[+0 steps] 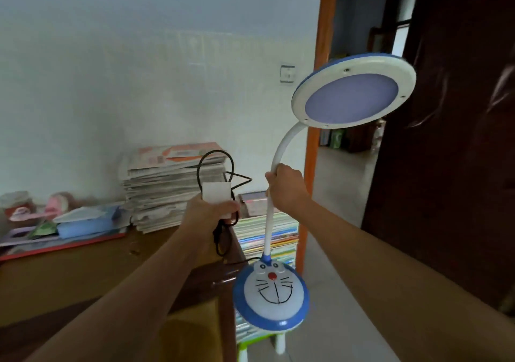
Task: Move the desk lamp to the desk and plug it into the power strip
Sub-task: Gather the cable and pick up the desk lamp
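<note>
A blue-and-white desk lamp hangs in the air, its round base [271, 296] with a cartoon cat face tilted toward me and its round head [352, 94] up at the right. My right hand [287, 190] grips the white gooseneck partway up. In my left hand [211, 215] are the lamp's white power adapter [216, 194] and the bundled black cord [223, 166], which loops above and below the fist. No power strip is visible.
A brown wooden desk [83, 267] lies at the left with a tall stack of newspapers [172, 183], a blue box [86, 225] and small clutter. Stacked colourful books [267, 236] sit on a small stool by the orange door frame [320, 110]. A dark door [446, 138] stands at the right.
</note>
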`<state>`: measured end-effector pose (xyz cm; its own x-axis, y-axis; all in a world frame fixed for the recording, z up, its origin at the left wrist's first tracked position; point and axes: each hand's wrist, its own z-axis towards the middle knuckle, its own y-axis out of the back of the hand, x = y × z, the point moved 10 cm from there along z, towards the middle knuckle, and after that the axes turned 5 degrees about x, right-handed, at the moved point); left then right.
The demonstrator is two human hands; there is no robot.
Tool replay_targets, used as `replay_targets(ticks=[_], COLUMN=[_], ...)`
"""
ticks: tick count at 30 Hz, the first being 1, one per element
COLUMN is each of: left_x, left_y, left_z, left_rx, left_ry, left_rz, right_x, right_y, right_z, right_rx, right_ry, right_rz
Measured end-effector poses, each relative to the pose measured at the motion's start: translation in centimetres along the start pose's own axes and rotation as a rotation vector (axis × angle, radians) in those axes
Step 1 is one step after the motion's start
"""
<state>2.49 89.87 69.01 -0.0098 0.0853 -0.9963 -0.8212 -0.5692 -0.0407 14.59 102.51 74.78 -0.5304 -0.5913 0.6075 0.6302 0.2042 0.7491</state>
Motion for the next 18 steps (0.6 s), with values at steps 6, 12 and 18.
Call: replay_targets(ticks=[6,12,18], left_x=[1.0,1.9,2.4], left_y=[-12.0,-23.0,-32.8], left_z=[-0.1,0.8,2.3], left_rx=[0.184,0.363,0.529], left_ry=[0.042,0.074,0.052], left_rz=[-0.060,-0.087,-0.084], right_x=[-8.4,-16.6,-23.2], right_y=[8.3,15.4,21.7], right_z=[-3.1,-6.0,-8.4], right_rx=[-0.085,-0.217,-0.327], right_ry=[-0.147,-0.313,-0.475], right_rz=[-0.082,-0.080,-0.166])
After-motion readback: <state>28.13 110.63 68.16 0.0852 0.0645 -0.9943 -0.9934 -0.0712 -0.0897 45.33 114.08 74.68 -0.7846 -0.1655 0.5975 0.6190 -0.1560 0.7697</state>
